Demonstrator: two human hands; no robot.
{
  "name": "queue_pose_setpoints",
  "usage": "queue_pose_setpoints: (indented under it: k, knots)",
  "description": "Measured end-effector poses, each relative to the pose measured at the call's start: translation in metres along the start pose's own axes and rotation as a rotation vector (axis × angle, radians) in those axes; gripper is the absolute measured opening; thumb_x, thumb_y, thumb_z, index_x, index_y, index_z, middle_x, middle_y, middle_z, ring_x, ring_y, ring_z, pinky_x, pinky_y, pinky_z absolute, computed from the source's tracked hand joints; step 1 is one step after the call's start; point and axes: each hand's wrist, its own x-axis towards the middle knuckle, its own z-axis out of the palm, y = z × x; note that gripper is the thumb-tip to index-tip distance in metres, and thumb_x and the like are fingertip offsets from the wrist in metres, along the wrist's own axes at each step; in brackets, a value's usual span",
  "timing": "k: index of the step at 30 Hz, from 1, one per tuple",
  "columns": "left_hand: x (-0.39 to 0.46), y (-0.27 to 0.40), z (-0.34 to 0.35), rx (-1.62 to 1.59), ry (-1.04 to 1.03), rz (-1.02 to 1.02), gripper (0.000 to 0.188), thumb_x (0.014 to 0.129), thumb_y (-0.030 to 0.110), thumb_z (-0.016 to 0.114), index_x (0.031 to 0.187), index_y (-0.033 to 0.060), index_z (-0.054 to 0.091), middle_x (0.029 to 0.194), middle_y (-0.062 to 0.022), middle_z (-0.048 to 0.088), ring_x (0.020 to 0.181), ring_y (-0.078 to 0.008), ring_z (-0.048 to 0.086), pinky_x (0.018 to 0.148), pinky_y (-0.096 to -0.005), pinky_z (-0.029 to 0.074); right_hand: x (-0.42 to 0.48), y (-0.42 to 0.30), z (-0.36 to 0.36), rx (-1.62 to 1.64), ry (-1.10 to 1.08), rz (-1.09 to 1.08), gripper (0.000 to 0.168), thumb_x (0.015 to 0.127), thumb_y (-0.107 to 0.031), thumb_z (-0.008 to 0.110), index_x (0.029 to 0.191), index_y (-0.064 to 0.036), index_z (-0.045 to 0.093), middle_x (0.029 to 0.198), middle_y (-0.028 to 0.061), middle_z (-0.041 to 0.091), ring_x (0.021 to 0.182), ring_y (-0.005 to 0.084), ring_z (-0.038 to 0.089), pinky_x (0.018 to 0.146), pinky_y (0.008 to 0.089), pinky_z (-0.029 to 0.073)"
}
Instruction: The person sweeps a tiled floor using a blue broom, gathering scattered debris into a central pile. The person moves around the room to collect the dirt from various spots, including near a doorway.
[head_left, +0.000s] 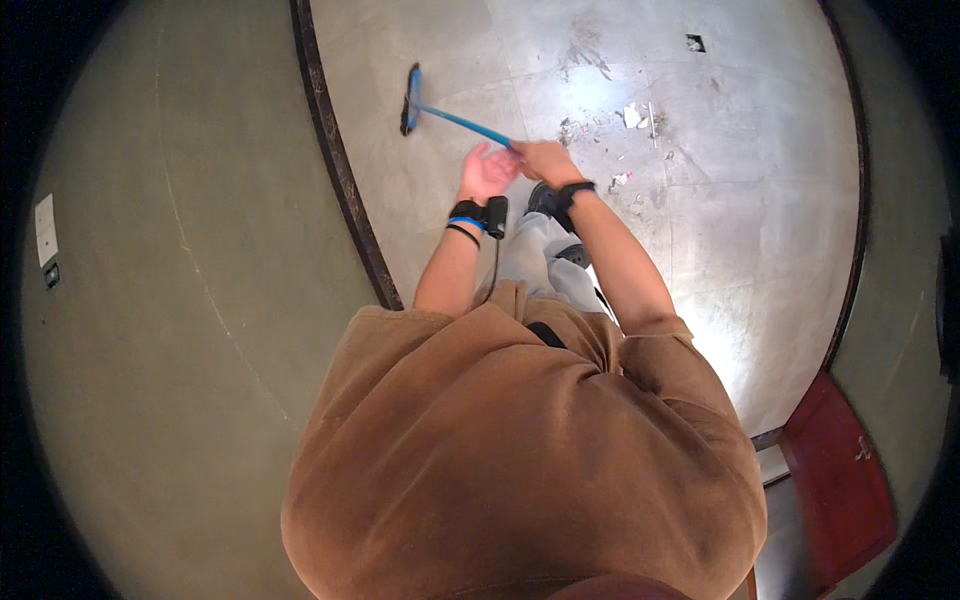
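A broom (413, 100) with a blue head and dark bristles rests on the tiled floor near the left wall. Its blue handle (465, 123) runs right and towards me into my right hand (549, 161), whose fingers are wrapped around it. My left hand (487, 172) is slightly blurred, palm turned up, fingers spread close beside the handle and the right hand. Nothing shows in that palm. To the right of my hands lies scattered litter: white scraps (632, 116), a thin white stick (652, 124), a crumpled wrapper (621, 179) and dark dirt (567, 130).
A dark baseboard (335, 154) edges the green wall (210, 225) on my left; another baseboard (859, 172) follows the right wall. A small square floor opening (695, 43) lies far right. A red door (840, 480) stands at lower right. My shoes (543, 199) are just below my hands.
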Motion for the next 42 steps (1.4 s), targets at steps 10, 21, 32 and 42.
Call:
queue_pose_setpoints:
  k: [10, 21, 32, 42]
  knots:
    - [0.063, -0.201, -0.048, -0.111, 0.125, -0.552, 0.066, 0.095, 0.036, 0.046, 0.14, -0.0029, 0.017, 0.13, -0.0251, 0.044, 0.117, -0.0408, 0.05, 0.098, -0.0556, 0.041, -0.31, 0.042, -0.027, -0.025, -0.047, 0.447, 0.051, 0.082, -0.011, 0.055, 0.131, -0.026, 0.054, 0.082, 0.0186, 0.067, 0.075, 0.0374, 0.065, 0.065, 0.0482, 0.052]
    - [0.06, -0.215, -0.041, 0.381, 0.272, -0.536, 0.053, 0.083, 0.038, 0.064, 0.116, 0.0064, 0.038, 0.106, -0.017, 0.052, 0.094, -0.0328, 0.056, 0.088, -0.0523, 0.044, -0.358, 0.055, 0.027, 0.237, 0.189, 0.347, 0.048, 0.09, -0.013, 0.055, 0.137, -0.017, 0.047, 0.082, 0.0235, 0.065, 0.076, 0.0407, 0.063, 0.067, 0.0477, 0.05]
    - [-0.015, -0.06, -0.011, 0.136, -0.127, 0.039, 0.039, 0.089, 0.033, 0.057, 0.117, 0.0081, 0.046, 0.107, -0.0134, 0.054, 0.099, -0.0275, 0.054, 0.095, -0.0409, 0.042, -0.042, 0.017, 0.051, 0.118, 0.156, 0.117, 0.047, 0.092, -0.023, 0.046, 0.138, -0.018, 0.042, 0.092, 0.0216, 0.067, 0.082, 0.0414, 0.064, 0.071, 0.0514, 0.051]
    - [-0.022, -0.059, -0.01, -0.234, -0.289, 0.088, 0.046, 0.093, 0.03, 0.047, 0.13, 0.0035, 0.041, 0.132, -0.0173, 0.05, 0.124, -0.0361, 0.048, 0.104, -0.0497, 0.039, 0.036, 0.022, -0.019, -0.032, 0.083, 0.095, 0.035, 0.086, -0.015, 0.046, 0.119, -0.006, 0.054, 0.093, 0.0235, 0.067, 0.087, 0.0411, 0.066, 0.077, 0.0499, 0.052]
